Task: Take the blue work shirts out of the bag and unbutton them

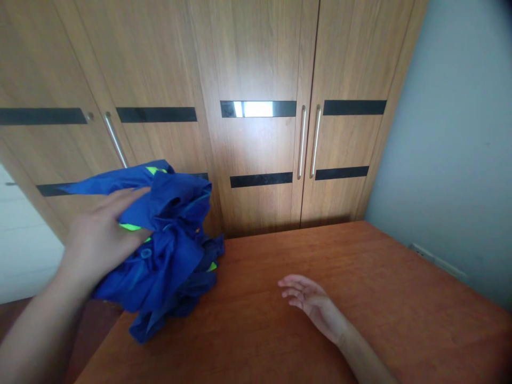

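A crumpled blue garment (172,240) with neon green patches and a button hangs bunched up over the left part of the table. My left hand (106,229) grips it from the left side, with the fingertips partly hidden in the folds. Its lower folds reach down to about the tabletop; whether they touch it I cannot tell. To the right, my right hand (306,298) is held over the brown wooden table (256,341), palm turned inward and fingers loosely apart, with nothing in it.
Behind the table stands a wooden wardrobe (256,64) with dark strips and metal handles (302,141). A pale wall (452,144) borders the right side, with a socket strip (436,260) low on it. White furniture (24,240) is at the far left.
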`<action>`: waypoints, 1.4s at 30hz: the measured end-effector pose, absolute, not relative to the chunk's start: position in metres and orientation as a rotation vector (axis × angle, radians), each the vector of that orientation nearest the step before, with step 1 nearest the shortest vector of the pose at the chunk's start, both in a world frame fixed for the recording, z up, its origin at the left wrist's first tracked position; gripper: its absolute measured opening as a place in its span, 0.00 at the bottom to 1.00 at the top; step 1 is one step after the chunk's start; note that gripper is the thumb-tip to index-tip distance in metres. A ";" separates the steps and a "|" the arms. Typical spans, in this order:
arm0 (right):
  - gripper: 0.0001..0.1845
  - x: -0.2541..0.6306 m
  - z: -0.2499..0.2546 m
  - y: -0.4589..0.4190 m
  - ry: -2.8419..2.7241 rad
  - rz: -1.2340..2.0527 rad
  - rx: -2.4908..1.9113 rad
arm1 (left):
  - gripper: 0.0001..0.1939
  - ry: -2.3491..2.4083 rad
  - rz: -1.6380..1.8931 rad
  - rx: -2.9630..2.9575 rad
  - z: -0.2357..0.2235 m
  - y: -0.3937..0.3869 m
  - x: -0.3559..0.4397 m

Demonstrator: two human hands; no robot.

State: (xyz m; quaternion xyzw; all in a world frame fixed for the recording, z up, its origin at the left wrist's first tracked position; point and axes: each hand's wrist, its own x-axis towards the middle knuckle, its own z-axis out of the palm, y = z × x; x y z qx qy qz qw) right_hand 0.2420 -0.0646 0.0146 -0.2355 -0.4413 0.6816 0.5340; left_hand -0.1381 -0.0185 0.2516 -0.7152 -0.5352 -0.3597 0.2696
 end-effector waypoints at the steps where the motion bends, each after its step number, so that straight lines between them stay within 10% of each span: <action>1: 0.21 0.240 0.015 -0.065 -1.061 1.631 -0.555 | 0.34 -1.494 -0.854 -1.934 0.241 -0.010 -0.146; 11: 0.19 0.239 0.014 -0.069 -1.106 1.659 -0.629 | 0.35 -1.726 -0.468 -2.221 0.065 0.053 -0.166; 20: 0.18 0.238 0.011 -0.070 -1.138 1.715 -0.673 | 0.47 -1.795 -0.479 -2.148 0.102 0.042 -0.179; 42: 0.18 0.233 0.006 -0.065 -1.132 1.716 -0.802 | 0.24 -1.519 -0.450 -2.017 0.152 -0.015 -0.057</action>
